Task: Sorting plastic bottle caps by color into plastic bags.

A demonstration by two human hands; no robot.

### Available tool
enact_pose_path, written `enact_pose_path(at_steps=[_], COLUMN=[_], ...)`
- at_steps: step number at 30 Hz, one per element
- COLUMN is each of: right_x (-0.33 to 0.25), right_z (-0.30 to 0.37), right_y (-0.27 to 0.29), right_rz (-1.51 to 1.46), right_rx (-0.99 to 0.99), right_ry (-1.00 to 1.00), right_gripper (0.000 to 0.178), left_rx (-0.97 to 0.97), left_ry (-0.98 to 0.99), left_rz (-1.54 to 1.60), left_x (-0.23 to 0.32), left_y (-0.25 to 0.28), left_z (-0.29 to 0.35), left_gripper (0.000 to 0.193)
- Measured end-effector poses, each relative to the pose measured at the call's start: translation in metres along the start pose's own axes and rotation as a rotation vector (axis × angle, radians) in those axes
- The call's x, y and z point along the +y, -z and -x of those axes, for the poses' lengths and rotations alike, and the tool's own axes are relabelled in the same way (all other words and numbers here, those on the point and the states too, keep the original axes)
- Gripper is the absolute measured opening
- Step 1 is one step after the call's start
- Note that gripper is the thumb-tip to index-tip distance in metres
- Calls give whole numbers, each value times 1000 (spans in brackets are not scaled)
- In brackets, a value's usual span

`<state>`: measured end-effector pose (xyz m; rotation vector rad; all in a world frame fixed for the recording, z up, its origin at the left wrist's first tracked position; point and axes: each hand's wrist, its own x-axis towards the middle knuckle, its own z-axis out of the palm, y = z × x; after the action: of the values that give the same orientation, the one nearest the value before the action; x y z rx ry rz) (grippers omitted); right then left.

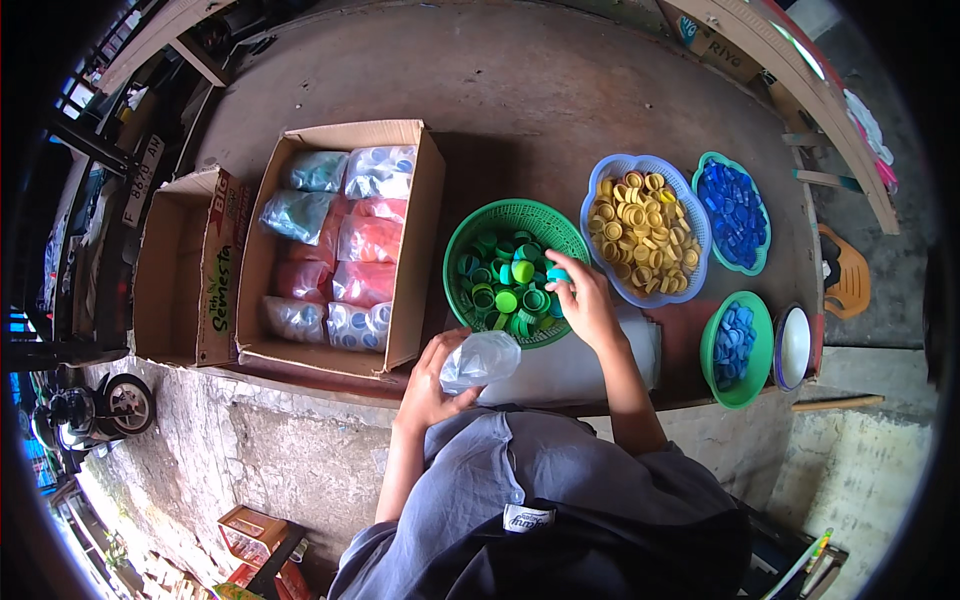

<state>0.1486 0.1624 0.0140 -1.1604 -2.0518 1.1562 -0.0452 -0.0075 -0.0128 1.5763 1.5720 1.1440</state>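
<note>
My left hand (pixel 432 388) is closed round a clear plastic bag (pixel 482 361), held in front of the near rim of a green mesh basket (pixel 462 226). Inside the basket lie many green plastic bottle caps (pixel 506 300), dark and light. Over the basket's right side, my right hand (pixel 590 302) has a teal bottle cap (pixel 557 274) between thumb and fingers. The other fingers of that hand are bent. What the bag contains, if anything, is hard to make out.
Left of the basket stands an open cardboard box (pixel 428 230) with bagged caps, beside another carton (pixel 170 270). To the right are a lavender basin (pixel 597 190) of yellow caps, a mint tray (pixel 708 165) of dark blue caps, a green bowl (pixel 765 350) of light blue caps and a white bowl (pixel 794 345).
</note>
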Motion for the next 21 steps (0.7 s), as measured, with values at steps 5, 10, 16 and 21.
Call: enact_pose_path(at_steps=[5, 10, 16, 21], right_x=[0, -28, -49, -52], right_z=[9, 25, 33, 36], right_y=[-9, -20, -29, -39], right_rz=[-135, -337, -206, 125], right_rx=[173, 320, 126, -52], right_ry=[423, 581, 665, 770], right_gripper=[20, 15, 27, 33], left_rx=[9, 29, 43, 25], left_ry=[5, -7, -23, -32], left_rz=[9, 7, 8, 15], left_x=[-3, -5, -6, -11], left_y=[-4, -4, -5, -4], left_z=[3, 6, 6, 8], left_gripper=[58, 58, 59, 59])
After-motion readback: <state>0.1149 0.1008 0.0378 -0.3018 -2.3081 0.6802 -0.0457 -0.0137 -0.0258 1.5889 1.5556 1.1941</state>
